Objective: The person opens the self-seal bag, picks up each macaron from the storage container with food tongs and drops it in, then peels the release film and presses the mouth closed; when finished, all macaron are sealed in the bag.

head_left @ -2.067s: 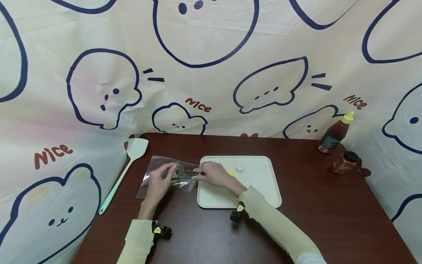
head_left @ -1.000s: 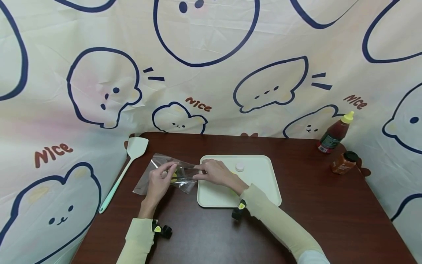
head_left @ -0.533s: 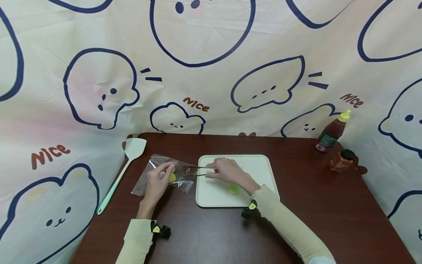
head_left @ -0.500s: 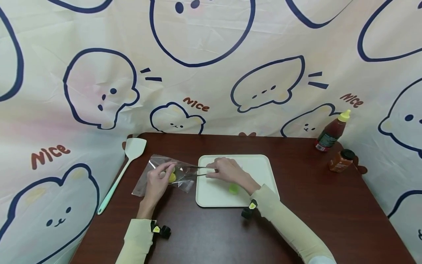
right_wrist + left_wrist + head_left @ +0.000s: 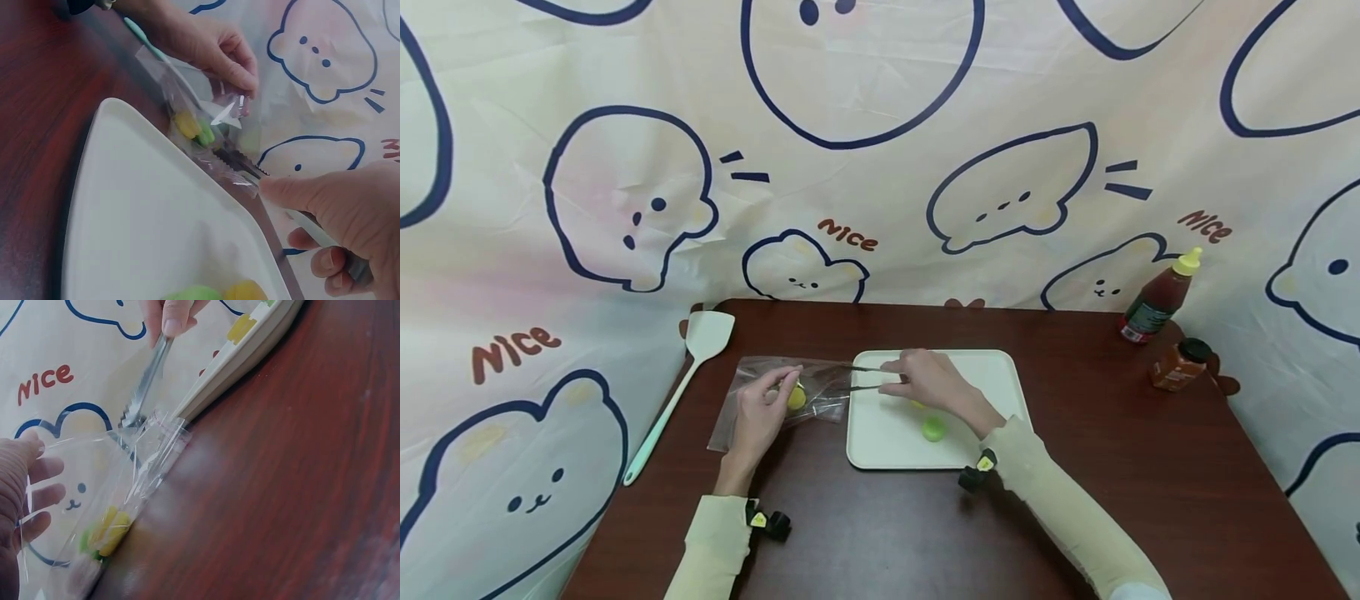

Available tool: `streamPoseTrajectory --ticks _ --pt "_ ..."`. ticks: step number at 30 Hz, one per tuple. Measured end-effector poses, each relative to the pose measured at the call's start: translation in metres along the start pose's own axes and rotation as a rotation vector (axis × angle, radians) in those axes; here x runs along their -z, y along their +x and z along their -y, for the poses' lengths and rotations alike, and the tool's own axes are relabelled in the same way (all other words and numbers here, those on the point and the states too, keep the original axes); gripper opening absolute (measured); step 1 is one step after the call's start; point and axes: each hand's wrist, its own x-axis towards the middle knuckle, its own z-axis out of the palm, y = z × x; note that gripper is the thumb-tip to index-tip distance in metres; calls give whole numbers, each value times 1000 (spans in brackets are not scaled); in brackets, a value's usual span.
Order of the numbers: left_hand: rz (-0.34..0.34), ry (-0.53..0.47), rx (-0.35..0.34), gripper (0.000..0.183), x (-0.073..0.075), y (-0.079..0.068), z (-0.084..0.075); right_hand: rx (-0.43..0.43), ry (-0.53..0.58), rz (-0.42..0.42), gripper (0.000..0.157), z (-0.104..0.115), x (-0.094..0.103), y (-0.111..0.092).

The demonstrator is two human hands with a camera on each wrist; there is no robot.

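Clear bag (image 5: 826, 393) rests on the dark table (image 5: 842, 533), at nine o'clock of the white tray (image 5: 988, 387), mouth facing three; from my station I can't tell whether it touches the rim. Left hand (image 5: 760, 414), on the bag's eight o'clock side, pinches the film. Right hand (image 5: 938, 382), over the tray toward twelve, grips metal tongs (image 5: 150, 374), reaching the mouth from between two and three. Tips look parted, nothing seen between them. In the bag: yellow round (image 5: 797, 397), green round (image 5: 205, 134), a blurred pale piece (image 5: 81, 575). Smaller lot on the tray: second green round (image 5: 933, 429), six o'clock of centre, and second yellow round (image 5: 242, 328). I judge the step as tong work at the mouth; filling or emptying, I can't say. Next calls, I'd guess, for a steady left pinch, mouth spread wide, tips clear of snagging film.
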Motion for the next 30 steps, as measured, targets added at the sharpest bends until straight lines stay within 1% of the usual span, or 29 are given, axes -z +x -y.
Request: streamPoseTrajectory --ticks 6,10,13,18,22,25,30 --pt "15 10 14 15 -2 0 -1 -34 27 -48 41 -5 7 -21" --pt "22 21 21 14 -3 0 0 -81 61 -86 42 -10 11 -39" --pt "7 36 29 14 -3 0 1 -117 79 -116 42 -17 14 -53" --pt "-36 83 66 11 -3 0 3 -175 100 -154 44 -29 23 -76" --pt "-50 88 60 9 -3 1 4 -251 127 -166 47 -40 28 -90" --pt "-39 85 55 8 -2 1 3 -310 152 -173 48 -48 29 -99" --pt "-5 88 116 10 -1 -1 0 -370 157 -189 48 -62 24 -112"
